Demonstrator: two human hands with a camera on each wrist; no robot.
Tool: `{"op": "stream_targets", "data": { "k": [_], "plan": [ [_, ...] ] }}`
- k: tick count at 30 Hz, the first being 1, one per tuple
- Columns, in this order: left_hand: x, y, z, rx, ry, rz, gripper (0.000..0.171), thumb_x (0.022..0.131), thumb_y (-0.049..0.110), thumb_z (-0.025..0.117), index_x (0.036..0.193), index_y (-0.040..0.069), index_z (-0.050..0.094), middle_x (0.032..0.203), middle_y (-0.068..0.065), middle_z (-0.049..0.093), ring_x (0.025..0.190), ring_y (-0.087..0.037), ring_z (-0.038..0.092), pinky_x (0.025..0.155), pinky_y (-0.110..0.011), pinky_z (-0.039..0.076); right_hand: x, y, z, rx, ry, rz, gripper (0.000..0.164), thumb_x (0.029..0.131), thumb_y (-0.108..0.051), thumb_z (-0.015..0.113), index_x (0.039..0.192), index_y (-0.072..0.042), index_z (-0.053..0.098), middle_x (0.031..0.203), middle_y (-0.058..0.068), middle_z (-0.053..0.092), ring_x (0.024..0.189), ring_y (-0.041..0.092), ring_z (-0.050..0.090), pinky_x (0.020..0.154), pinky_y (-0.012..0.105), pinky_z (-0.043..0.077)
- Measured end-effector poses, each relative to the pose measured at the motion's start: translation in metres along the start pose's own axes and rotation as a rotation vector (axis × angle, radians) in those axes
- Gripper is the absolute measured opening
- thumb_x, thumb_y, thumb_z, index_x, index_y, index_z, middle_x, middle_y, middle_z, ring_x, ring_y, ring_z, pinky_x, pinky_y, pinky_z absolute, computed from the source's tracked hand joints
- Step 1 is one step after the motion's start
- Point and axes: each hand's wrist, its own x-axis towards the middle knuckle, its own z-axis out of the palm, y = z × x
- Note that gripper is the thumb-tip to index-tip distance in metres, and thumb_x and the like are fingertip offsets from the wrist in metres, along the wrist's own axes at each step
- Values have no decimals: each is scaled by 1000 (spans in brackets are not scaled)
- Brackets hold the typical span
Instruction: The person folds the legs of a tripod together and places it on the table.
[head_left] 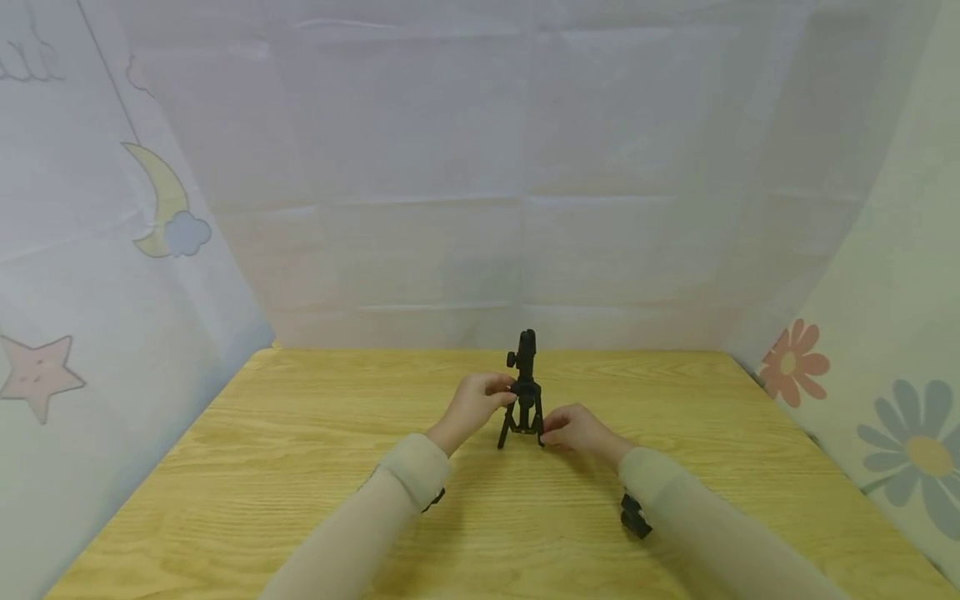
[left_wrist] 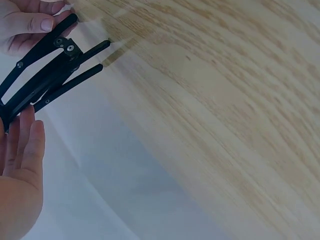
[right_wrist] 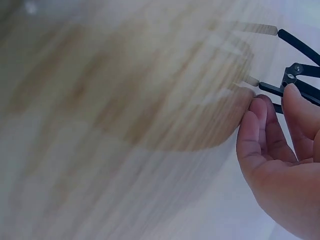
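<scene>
A small black tabletop tripod (head_left: 527, 367) stands upright near the far middle of the wooden table, its legs partly spread and a knob on its left side. Thumb and fingers of my left hand (head_left: 478, 404) hold it just below the head, where the legs join. My right hand (head_left: 581, 431) pinches the lower end of the right leg, close over the tabletop. In the left wrist view the tripod's legs (left_wrist: 85, 82) reach toward the wood. The right wrist view shows the right hand (right_wrist: 285, 160) at one leg's foot, fingertips partly hiding it.
The wood-grain table (head_left: 337, 417) ends at a pale hanging sheet (head_left: 420, 208) behind the tripod. Printed sheets with a moon (head_left: 168, 196) and flowers (head_left: 795, 362) flank both sides. Black straps with small devices (head_left: 635, 517) hang under the wrists.
</scene>
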Motion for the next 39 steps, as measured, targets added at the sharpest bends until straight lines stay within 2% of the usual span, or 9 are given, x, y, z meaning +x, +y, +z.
{"op": "stream_targets", "data": {
  "k": [8, 20, 27, 32, 39],
  "plan": [
    [2, 1, -1, 50, 5, 22, 23, 93, 9, 66, 115, 1, 67, 98, -7, 68, 89, -22, 65, 77, -34, 54, 1, -1, 1, 4, -20, -16, 12, 88, 0, 69, 97, 8, 69, 89, 7, 70, 78, 16, 62, 69, 34, 54],
    [2, -1, -3, 78, -9, 93, 20, 93, 7, 66, 111, -2, 70, 107, -14, 69, 98, -28, 65, 80, -35, 55, 4, 1, 4, -50, -23, -88, 9, 88, 3, 67, 96, 7, 70, 86, 8, 68, 73, 14, 56, 64, 32, 52],
    [2, -3, -5, 61, -23, 90, 20, 93, 7, 67, 109, -2, 72, 109, -15, 69, 100, -29, 66, 81, -36, 56, 6, 2, 6, -48, -40, -102, 6, 89, 4, 65, 93, 7, 69, 80, 4, 62, 69, 14, 53, 61, 30, 50],
    [2, -4, -6, 54, -28, 87, 21, 93, 7, 67, 111, -2, 71, 110, -15, 68, 100, -29, 65, 81, -37, 55, 9, 2, 4, -48, -63, -66, 6, 91, 1, 64, 93, 3, 69, 76, 1, 58, 70, 14, 50, 62, 29, 48],
    [3, -6, -6, 45, -21, 102, 21, 92, 7, 67, 110, -3, 72, 109, -15, 68, 98, -29, 65, 80, -36, 55, 13, 1, 1, -25, -88, 18, 5, 92, -1, 65, 92, 3, 68, 77, 1, 61, 71, 14, 52, 63, 28, 47]
  ]
}}
